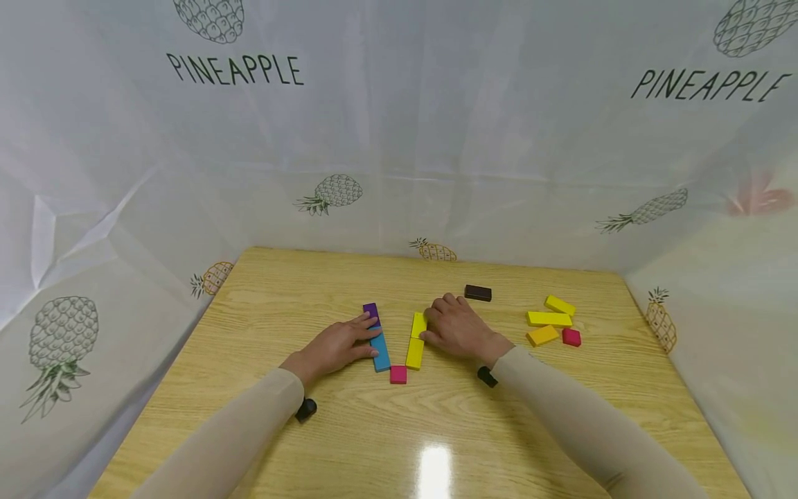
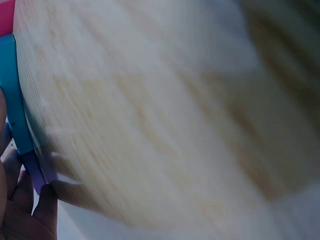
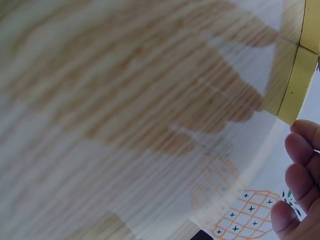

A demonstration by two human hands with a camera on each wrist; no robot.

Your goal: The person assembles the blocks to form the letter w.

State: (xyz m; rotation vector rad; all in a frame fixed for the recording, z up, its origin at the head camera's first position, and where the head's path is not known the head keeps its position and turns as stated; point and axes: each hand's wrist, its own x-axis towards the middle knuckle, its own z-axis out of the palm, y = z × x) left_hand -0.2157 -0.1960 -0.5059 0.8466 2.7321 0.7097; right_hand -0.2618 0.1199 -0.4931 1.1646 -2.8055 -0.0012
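Note:
A blue block (image 1: 380, 355) and a purple block (image 1: 370, 310) lie end to end in a slanted row. My left hand (image 1: 333, 348) reaches in from the left, its fingers spread and touching both; the purple block (image 2: 33, 171) meets a fingertip at its far end in the left wrist view. Opposite them, two yellow blocks (image 1: 414, 354) form another slanted row. My right hand (image 1: 458, 327) is at its right side, thumb near the joint and a fingertip at the far end. Between the near ends of the rows sits a pink square block (image 1: 398, 375).
A dark brown block (image 1: 478, 293) lies beyond my right hand. Farther right are a long yellow block (image 1: 548, 319), a smaller yellow one (image 1: 560, 305), an orange-yellow block (image 1: 542, 336) and a red-pink block (image 1: 571, 337). A pineapple-printed sheet (image 1: 399, 138) surrounds the wooden table (image 1: 349, 436).

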